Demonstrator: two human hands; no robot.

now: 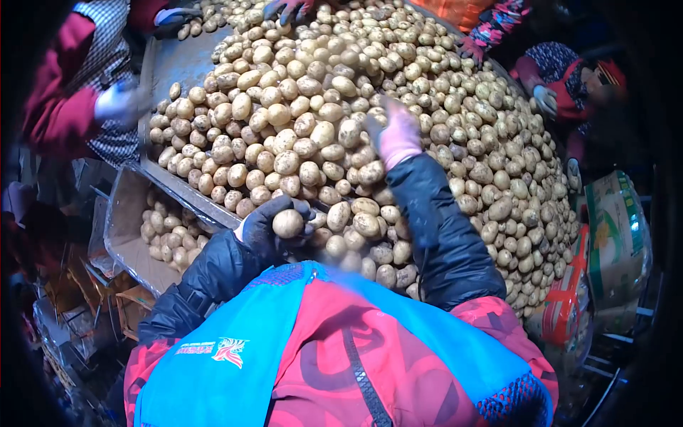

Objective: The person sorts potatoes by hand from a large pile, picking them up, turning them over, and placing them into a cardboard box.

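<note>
A large heap of potatoes [498, 167] covers the sorting table [186, 64]. My left hand [269, 222], in a dark glove, is closed around a potato [287, 223] near the table's front edge, just before my body. Over the middle of the heap is my right hand [398, 135], in a pink glove with dark fingertips. It is smeared by motion, and whether its fingers hold anything cannot be made out. Loose potatoes lie between my two hands.
A lined box [128, 238] with potatoes stands below the table at left. At left, a co-worker's gloved hand [119, 103] is blurred. Other workers' gloved hands [546, 99] are around the far and right sides. Bags [615, 249] stand at right.
</note>
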